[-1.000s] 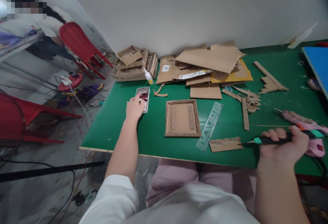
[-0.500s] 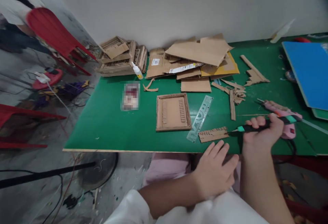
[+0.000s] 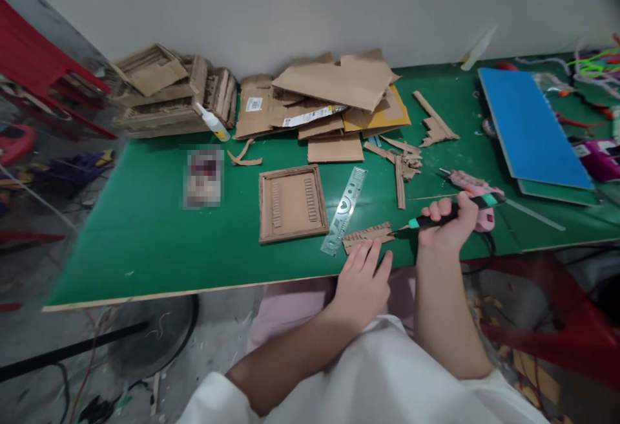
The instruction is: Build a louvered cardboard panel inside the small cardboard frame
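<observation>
My right hand [image 3: 448,220] is closed round the black and teal handle of a craft knife [image 3: 477,203]. Its thin tip points left and meets the right end of a small corrugated cardboard strip [image 3: 368,235]. Stretched flat, the fingers of my left hand [image 3: 363,278] rest on the strip's near edge at the front of the table. A clear plastic ruler [image 3: 345,211] lies just left of the strip. Beyond the ruler is a square cardboard tray [image 3: 293,233] with two rows of ridged strips inside.
A pink glue gun [image 3: 485,220] lies behind my right hand on the green table [image 3: 159,249]. Stacked cardboard frames [image 3: 159,117], a glue bottle [image 3: 213,121] and cardboard sheets [image 3: 334,84] line the wall. Scraps [image 3: 401,178] lie mid-table, and a blue board [image 3: 533,133] at right.
The view has swung to the right, so everything sits further left. My left hand has moved up from the table edge onto the cardboard strip. My right hand keeps the knife at its end.
</observation>
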Demonstrator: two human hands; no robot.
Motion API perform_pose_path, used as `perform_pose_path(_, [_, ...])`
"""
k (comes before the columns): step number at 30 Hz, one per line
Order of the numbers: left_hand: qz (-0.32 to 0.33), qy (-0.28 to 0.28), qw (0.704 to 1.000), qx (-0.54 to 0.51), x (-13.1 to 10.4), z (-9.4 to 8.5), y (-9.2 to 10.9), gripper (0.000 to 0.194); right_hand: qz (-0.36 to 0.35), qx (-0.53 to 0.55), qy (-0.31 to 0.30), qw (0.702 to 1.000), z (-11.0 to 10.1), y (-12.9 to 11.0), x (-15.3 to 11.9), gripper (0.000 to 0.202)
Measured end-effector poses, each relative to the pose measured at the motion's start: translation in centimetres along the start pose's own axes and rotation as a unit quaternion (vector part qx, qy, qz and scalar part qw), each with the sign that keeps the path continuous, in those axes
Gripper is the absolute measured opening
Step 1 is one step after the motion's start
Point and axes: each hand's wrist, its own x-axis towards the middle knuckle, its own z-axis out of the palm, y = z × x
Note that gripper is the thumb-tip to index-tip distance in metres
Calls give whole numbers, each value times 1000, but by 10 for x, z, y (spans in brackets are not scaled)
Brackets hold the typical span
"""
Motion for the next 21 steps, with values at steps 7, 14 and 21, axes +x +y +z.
perform_pose_path(7, [5, 13, 1000, 19, -1, 1, -1, 41, -29, 24, 12, 999, -6, 1, 9, 20])
perform_pose_path(14, [0, 7, 1000, 20, 0, 0, 1, 39, -34, 34, 5, 999, -11, -7, 10, 14])
perform_pose_path(21, [36, 0, 999, -5, 6, 3, 6, 39, -29, 60, -14, 998, -7, -19, -3, 21])
